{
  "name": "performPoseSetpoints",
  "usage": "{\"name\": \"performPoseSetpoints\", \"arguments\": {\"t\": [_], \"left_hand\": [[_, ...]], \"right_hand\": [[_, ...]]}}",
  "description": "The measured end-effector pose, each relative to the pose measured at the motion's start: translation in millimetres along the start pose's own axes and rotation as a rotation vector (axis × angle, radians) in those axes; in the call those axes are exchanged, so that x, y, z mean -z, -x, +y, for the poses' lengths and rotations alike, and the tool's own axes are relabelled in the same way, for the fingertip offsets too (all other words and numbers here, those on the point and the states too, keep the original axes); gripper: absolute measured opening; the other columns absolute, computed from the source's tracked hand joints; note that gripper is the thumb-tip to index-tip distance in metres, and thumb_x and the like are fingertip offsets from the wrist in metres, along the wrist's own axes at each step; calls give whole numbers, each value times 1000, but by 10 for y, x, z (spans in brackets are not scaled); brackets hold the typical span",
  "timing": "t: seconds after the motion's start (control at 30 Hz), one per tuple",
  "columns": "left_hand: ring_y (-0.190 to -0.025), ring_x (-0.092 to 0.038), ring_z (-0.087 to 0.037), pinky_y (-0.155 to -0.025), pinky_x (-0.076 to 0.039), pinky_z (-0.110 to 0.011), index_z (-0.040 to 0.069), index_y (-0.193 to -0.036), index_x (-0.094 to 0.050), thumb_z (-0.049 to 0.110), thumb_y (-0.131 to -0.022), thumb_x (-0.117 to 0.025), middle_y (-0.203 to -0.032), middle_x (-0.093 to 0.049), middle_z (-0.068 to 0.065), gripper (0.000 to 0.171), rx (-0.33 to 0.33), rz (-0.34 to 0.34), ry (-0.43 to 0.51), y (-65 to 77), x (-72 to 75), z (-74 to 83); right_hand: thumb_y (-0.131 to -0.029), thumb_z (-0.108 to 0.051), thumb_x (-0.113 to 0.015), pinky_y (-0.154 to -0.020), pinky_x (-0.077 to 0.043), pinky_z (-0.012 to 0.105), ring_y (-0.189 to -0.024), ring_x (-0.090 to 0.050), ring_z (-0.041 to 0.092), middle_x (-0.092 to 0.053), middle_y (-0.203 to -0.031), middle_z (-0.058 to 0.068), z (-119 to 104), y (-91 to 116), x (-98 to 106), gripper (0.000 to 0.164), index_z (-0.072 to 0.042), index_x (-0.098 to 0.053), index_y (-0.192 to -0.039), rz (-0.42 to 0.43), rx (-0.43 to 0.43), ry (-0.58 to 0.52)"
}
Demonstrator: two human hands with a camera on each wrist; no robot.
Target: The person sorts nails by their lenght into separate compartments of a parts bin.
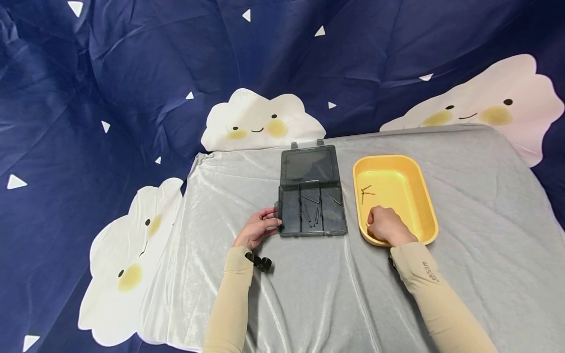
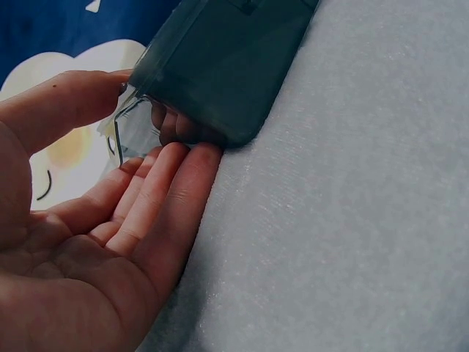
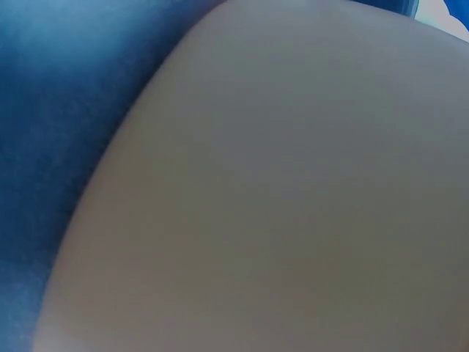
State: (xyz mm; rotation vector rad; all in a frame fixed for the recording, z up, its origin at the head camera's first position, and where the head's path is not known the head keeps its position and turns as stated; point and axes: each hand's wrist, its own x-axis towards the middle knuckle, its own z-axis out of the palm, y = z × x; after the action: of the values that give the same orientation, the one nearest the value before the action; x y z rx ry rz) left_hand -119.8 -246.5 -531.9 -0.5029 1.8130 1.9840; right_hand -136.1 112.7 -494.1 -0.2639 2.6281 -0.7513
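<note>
A dark translucent compartment box lies with its lid raised at the back. My left hand holds its left side; in the left wrist view the thumb and straighter fingers meet the box's end. Several dark, thin nail-like pieces lie in the middle compartment, and one brass-coloured piece in the right one. Over the near left part of a yellow tray, my right hand reaches down with curled fingers. Its fingertips are hidden, so I cannot tell whether they pinch anything.
Several thin brass-coloured pieces lie in the tray's left part. Box and tray stand side by side on a grey cloth. Behind hangs a dark blue curtain with clouds. A forearm fills most of the right wrist view.
</note>
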Motion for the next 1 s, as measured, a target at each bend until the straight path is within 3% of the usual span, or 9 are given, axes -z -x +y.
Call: {"name": "performPoseSetpoints", "arguments": {"t": [0.47, 0.77, 1.0], "left_hand": [[-88, -64, -6, -77, -53, -28, 2, -143, -40, -5, -88, -61, -122, -53, -4, 60, -5, -29, -12, 27, -6, 22], [-87, -65, -9, -75, -54, -28, 3, -140, -45, -6, -86, -62, -120, -56, -6, 58, -8, 1, -6, 10, -8, 8], [-86, -65, -10, -72, -55, -27, 1, -139, -45, -8, -85, -62, -117, -58, -5, 58, -16, 8, 13, 7, -9, -6]], "right_hand": [[-75, -2, -59, -63, -43, 34, -73, -56, 28, -58, -78, 12, -25, 16, -34, 4, -4, -59, -78, 7, 4, 22], [-82, -10, -60, -61, -41, 31, -72, -55, 24, -58, -76, 9, -6, 21, -48, 7, -8, -58, -76, 4, -16, 27], [-77, -13, -61, -60, -40, 28, -70, -54, 23, -57, -71, 6, 33, 19, -23, 9, -8, -57, -72, 49, 9, -8]]}}
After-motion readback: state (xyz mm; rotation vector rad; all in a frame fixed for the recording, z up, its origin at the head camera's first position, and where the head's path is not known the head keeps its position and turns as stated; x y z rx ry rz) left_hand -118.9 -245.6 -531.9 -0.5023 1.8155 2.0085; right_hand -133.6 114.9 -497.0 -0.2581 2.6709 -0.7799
